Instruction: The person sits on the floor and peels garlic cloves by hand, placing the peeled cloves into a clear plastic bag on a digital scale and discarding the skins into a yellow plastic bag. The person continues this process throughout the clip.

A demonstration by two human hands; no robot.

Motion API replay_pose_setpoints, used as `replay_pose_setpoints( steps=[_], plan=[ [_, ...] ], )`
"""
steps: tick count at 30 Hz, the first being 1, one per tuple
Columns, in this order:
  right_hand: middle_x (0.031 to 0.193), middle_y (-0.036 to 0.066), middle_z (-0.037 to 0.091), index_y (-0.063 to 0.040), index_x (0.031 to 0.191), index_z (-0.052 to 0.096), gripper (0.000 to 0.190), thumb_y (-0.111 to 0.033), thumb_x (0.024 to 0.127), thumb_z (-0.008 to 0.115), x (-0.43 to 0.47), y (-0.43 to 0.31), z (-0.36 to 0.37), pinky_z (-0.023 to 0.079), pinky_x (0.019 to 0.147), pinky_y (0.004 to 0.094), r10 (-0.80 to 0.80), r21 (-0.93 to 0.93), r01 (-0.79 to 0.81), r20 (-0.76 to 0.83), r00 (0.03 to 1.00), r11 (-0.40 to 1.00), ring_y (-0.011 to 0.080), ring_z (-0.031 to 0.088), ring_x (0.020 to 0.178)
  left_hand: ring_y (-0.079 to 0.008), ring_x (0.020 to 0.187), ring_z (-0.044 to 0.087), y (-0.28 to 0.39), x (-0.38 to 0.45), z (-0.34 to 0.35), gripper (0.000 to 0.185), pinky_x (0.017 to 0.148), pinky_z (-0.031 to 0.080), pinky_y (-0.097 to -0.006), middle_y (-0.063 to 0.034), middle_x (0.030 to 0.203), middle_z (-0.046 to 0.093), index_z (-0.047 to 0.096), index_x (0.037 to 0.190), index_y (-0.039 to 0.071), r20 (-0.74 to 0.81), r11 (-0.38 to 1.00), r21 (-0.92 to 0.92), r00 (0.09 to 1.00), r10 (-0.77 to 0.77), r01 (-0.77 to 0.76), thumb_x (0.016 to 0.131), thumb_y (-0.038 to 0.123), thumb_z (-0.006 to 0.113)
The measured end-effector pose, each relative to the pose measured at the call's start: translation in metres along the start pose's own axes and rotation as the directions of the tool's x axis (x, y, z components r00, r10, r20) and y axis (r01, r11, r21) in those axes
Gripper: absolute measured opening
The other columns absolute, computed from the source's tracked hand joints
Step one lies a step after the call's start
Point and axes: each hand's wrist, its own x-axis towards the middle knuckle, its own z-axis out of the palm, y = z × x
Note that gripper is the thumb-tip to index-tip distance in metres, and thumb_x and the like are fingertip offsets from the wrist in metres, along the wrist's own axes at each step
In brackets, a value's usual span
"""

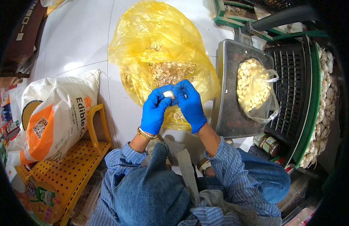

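Observation:
Between the fingers of my left hand (154, 108), in a blue glove, is a pale garlic clove (169, 94). My right hand (190, 104), gloved the same way, meets it at the clove with bent fingers. Whether the right fingers pinch the clove or a bit of its skin is hidden. Below both hands a large yellow plastic bag (160, 22) lies spread on the floor. Dry garlic skins (174, 72) fill its middle, and a few unpeeled cloves (175, 115) show at its near end.
To the right, a clear bag of peeled cloves (252, 84) rests on a platform scale (229, 118). Beyond it stand a black plastic crate (287, 76), garlic bulbs (322, 127) and two jars (266, 144). At left, a white printed sack (58, 113) sits on a yellow perforated shelf (67, 175).

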Motion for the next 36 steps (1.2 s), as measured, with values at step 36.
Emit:
replay_pose_setpoints(
  steps=[36],
  plan=[
    [0.083, 0.001, 0.055, -0.005, 0.091, 0.056, 0.015, 0.0, 0.079, 0.063, -0.005, -0.01, -0.009, 0.044, 0.066, 0.0231, -0.093, 0.023, 0.092, 0.043, 0.995, 0.995, 0.0079, 0.05, 0.074, -0.014, 0.09, 0.06, 0.015, 0.005, -0.001, 0.031, 0.081, 0.049, -0.0267, -0.0079, 0.106, 0.063, 0.06, 0.108, 0.001, -0.012, 0.989, 0.114, 0.995, 0.097, -0.095, 0.078, -0.006, 0.062]
  ],
)
